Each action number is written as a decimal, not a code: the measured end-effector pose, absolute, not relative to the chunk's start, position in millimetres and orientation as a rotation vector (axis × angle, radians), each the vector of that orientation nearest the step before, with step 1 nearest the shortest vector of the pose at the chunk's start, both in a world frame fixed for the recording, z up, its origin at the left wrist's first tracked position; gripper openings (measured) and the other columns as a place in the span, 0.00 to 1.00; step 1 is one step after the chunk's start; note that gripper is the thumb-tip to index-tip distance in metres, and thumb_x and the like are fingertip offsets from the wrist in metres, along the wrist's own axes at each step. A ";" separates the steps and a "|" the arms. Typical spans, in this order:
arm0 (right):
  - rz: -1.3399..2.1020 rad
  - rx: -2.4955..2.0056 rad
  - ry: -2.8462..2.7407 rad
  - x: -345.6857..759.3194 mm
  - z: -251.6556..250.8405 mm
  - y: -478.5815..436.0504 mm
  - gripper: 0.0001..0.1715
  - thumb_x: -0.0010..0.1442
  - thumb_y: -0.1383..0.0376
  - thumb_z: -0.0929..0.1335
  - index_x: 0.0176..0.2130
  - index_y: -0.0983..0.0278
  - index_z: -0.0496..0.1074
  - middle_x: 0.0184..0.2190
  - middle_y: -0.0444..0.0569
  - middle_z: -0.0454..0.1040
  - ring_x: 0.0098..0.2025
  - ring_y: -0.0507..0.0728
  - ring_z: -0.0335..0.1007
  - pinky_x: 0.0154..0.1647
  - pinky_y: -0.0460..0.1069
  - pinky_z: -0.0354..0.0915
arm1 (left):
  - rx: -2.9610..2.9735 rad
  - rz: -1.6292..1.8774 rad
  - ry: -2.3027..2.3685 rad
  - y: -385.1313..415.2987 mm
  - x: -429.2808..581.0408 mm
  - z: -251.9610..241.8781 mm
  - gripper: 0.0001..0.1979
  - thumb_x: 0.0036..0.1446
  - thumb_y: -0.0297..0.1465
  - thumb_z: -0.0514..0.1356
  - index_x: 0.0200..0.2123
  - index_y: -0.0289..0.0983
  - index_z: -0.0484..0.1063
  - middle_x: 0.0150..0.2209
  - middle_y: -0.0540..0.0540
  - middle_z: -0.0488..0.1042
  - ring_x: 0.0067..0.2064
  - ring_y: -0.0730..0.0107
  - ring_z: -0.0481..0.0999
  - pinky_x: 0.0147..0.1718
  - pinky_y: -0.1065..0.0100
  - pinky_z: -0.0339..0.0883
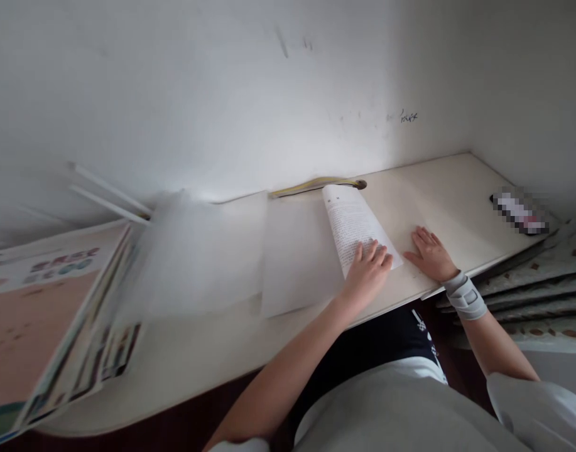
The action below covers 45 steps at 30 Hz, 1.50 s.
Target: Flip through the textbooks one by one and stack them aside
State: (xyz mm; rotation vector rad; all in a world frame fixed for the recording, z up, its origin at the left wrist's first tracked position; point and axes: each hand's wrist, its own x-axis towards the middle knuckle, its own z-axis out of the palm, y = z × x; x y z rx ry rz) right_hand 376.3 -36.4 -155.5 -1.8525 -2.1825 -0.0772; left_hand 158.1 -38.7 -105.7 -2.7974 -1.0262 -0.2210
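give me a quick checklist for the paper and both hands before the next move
1. Left hand on the printed page: ok, resting on its lower part.
2. Right hand holding nothing: ok, laid on the table beside the page.
3. Printed page separate from the blank paper next to it: cannot tell, their edges meet or overlap.
4. Phone-like item away from the page: ok, at the table's right end, though blurred out.
5. Stack of books apart from the printed page: ok, at the far left.
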 end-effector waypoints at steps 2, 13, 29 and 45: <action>-0.065 -1.848 -2.194 375.8 -152.4 -35.6 0.31 0.62 0.55 0.61 0.57 0.74 0.63 0.60 0.66 0.60 0.63 0.66 0.54 0.61 0.60 0.54 | -2.800 -0.216 -1.022 -38.0 158.7 -106.7 0.15 0.63 0.26 0.48 0.50 0.37 0.68 0.55 0.40 0.69 0.60 0.50 0.62 0.56 0.42 0.54; -0.016 -1.764 -2.118 374.6 -149.6 -37.5 0.24 0.64 0.65 0.56 0.55 0.70 0.67 0.58 0.61 0.64 0.62 0.63 0.57 0.60 0.59 0.57 | -2.804 -0.224 -0.950 -35.7 174.0 -114.9 0.15 0.64 0.28 0.47 0.51 0.37 0.66 0.55 0.40 0.68 0.59 0.53 0.63 0.56 0.43 0.54; -0.173 -1.886 -2.000 366.7 -144.6 -46.4 0.19 0.64 0.62 0.57 0.43 0.66 0.73 0.50 0.60 0.72 0.54 0.63 0.66 0.54 0.58 0.61 | -2.895 -0.228 -0.981 -34.8 172.5 -118.6 0.18 0.63 0.25 0.46 0.54 0.38 0.65 0.56 0.39 0.66 0.58 0.55 0.63 0.54 0.43 0.56; -0.008 -1.869 -1.806 360.3 -149.2 -53.5 0.22 0.64 0.65 0.56 0.48 0.67 0.73 0.52 0.58 0.71 0.57 0.61 0.64 0.57 0.57 0.61 | -2.913 -0.227 -0.982 -34.6 171.9 -113.4 0.18 0.63 0.23 0.45 0.53 0.37 0.65 0.55 0.40 0.67 0.58 0.54 0.63 0.53 0.44 0.57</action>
